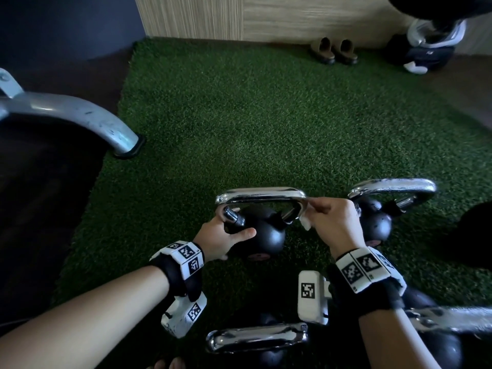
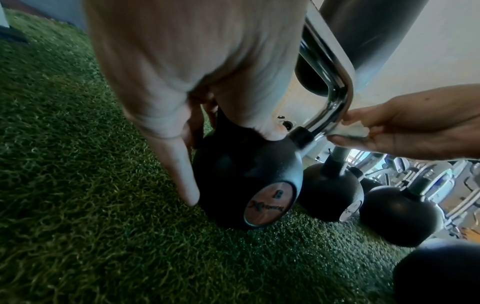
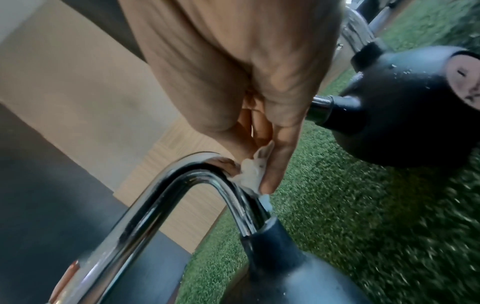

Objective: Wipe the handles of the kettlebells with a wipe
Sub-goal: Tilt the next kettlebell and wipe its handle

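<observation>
— Which step is this?

— Mid-wipe, I'd say. The right hand (image 1: pixel 332 222) pinches a small crumpled white wipe (image 3: pixel 250 174) between thumb and fingers and presses it to the right-hand bend of the polished chrome loop handle (image 1: pixel 261 195), just above where that handle enters the round matte-black kettlebell (image 1: pixel 262 233). The kettlebell sits on the green artificial turf mat (image 1: pixel 239 115).

— And the other hand?

— The left hand (image 1: pixel 221 239) steadies it: fingers curled round the handle's left post, thumb laid across the black ball.

— What does the next move call for?

— Probably dragging the wipe along the top bar toward the left post — the chrome is smooth and curved, so the wipe needs to wrap the tube rather than skim one face. The left hand will have to shift for its own post to be reached.

— Anything else to do?

— A second black kettlebell with a chrome handle (image 1: pixel 378 219) stands just beside on the right, and two more lie nearer the person. Whether those are already wiped I can't tell.
</observation>
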A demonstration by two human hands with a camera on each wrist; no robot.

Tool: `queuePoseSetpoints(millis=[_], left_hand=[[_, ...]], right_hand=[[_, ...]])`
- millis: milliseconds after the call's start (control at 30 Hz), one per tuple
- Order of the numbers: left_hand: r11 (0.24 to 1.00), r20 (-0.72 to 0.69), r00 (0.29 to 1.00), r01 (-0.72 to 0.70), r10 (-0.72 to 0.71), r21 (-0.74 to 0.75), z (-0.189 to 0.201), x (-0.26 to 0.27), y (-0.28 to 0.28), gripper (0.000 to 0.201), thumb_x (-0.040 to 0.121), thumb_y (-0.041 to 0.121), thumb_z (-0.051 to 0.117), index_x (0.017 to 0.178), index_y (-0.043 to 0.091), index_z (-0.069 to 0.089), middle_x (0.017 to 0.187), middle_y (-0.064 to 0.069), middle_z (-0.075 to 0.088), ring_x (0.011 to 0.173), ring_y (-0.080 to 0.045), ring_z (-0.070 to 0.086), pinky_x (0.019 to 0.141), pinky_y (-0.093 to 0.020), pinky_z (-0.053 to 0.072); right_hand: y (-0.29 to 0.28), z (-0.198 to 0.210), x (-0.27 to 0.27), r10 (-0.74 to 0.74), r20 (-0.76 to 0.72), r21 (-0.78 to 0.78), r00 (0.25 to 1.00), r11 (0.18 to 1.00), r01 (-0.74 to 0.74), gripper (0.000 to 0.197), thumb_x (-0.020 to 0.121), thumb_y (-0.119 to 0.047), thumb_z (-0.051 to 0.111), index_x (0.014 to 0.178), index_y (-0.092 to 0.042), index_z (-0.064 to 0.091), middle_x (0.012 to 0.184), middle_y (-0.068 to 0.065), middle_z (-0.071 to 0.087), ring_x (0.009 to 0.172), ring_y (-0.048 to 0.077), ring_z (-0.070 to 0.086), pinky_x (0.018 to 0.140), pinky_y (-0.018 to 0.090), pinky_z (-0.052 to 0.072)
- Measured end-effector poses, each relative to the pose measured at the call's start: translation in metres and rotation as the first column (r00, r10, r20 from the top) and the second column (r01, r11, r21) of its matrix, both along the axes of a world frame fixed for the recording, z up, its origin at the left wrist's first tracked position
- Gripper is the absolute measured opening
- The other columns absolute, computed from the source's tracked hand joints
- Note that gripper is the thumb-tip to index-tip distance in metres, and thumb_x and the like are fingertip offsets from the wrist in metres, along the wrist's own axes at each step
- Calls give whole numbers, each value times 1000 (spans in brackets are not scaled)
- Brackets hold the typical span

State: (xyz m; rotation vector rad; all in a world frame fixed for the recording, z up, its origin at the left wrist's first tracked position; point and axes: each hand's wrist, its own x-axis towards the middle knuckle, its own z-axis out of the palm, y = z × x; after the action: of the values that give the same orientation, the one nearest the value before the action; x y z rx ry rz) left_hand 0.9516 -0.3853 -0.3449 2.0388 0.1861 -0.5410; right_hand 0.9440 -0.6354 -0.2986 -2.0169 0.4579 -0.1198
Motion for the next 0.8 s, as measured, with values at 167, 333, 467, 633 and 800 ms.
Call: queuePoseSetpoints(millis=[167,333,467,633,800], left_hand=[[991,-141,990,51,-33,127,12,3,-4,86,62,78,77,132,32,60,127,2,64,104,-17,66,69,-41,67],[922,-293,928,303,-229,240,48,-3,2,41,94,45,70,119,12,70,100,0,73,86,-14,68,87,-35,60],[982,-178,967,174,-184,-68,89,-13,13,18,101,24,64,111,11,73,100,-7,76,82,-12,72,76,-23,55],[853,-114,990,10,-82,-522,127,-20,4,37,102,32,53,125,9,70,117,-11,77,104,-22,76,94,-36,59],[704,-206,973,-77,-101,-706,128,-32,-8,44,91,34,58,119,3,71,105,-18,77,85,-20,77,87,-36,62]], right_hand=[[3,-17,4,38,-161,7,986,999,-37,17,73,-14,85,70,-28,76,73,-4,76,76,18,72,66,30,53],[-14,-2,-5,63,-146,-70,987,995,-74,8,78,-21,85,85,-23,83,68,-4,76,65,13,70,71,33,62],[-25,34,-18,205,-99,21,974,979,-204,16,78,-9,84,80,-25,83,71,-1,78,67,15,72,74,37,64],[9,83,-30,446,145,195,883,862,-468,22,77,-7,85,96,-18,83,87,-2,81,78,9,73,76,23,59],[36,86,-33,497,263,85,827,842,-533,16,74,-13,89,87,-20,82,80,0,79,75,22,74,73,36,58]])
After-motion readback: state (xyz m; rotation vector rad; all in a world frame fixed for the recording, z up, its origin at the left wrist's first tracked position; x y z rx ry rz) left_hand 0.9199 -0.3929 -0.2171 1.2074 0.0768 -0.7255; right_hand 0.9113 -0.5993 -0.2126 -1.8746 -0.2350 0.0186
